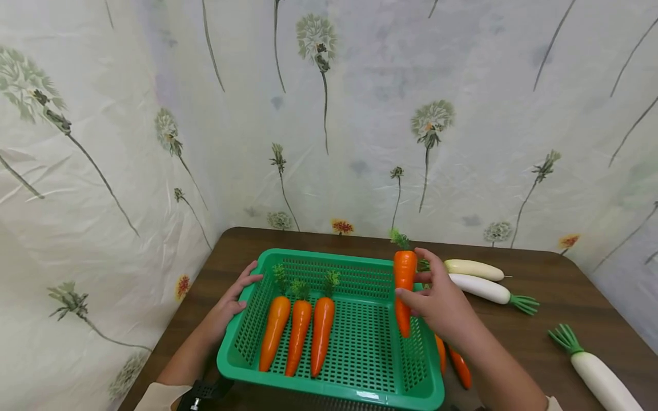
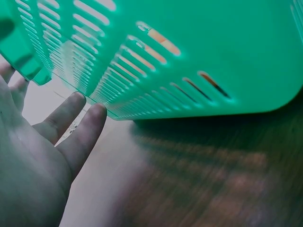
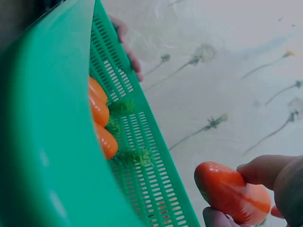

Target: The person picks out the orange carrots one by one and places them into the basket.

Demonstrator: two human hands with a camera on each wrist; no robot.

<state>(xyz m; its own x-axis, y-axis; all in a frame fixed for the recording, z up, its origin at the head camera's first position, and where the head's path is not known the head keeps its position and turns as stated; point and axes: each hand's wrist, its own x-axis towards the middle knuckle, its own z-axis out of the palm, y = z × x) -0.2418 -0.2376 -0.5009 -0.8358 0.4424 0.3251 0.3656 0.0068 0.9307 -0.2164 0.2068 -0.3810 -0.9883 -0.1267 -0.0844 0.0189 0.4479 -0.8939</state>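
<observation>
My right hand (image 1: 439, 291) pinches an orange carrot (image 1: 404, 271) with a green leafy top between thumb and fingers. It hangs tip down over the right end of a green plastic basket (image 1: 367, 337). Inside the basket, on its left half, three carrots (image 1: 298, 337) lie side by side, leaves toward the back. My left hand (image 1: 226, 311) touches the basket's left side near the back corner, its fingertips at the rim. In the left wrist view, the fingers (image 2: 83, 135) are extended against the slotted wall. The right wrist view shows the held carrot (image 3: 232, 191) end-on.
On the dark wooden table (image 1: 534, 354), a pale radish (image 1: 473, 269) and a white radish (image 1: 480, 287) lie right of the basket. Another white radish (image 1: 604, 379) is at the near right. More carrots (image 1: 460, 367) lie beside the basket, partly hidden by my right arm. Flower-patterned cloth (image 1: 360, 142) hangs behind.
</observation>
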